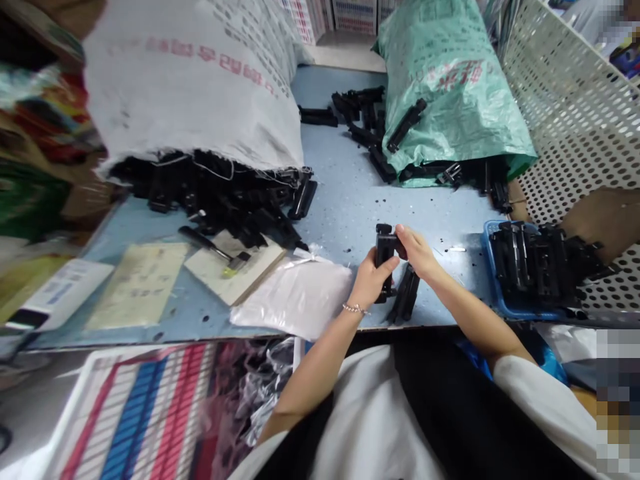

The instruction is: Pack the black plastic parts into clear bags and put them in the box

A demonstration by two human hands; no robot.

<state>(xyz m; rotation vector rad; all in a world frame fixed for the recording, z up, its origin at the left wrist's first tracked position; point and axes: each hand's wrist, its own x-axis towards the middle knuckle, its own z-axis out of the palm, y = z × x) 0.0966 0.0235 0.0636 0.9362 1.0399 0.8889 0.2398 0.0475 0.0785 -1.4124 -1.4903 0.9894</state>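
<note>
Cool, fairly bright light lay across the blue tabletop (pixel 335 200), with a soft shadow left of the blue basket (pixel 523 312). Pale highlights marked the folds of the green sack (pixel 445 80), while the black parts (pixel 544 263) sank into darkness, their detail mostly lost. Wide-angle distortion stretched the edges, the far left was smeared by blur, and 2 mosaic patches (pixel 617 400) covered spots along the right side.

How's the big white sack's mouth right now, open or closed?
Open: the frayed edge of the white sack hangs loose, and black parts spill out from under it onto the blue tabletop.
</note>
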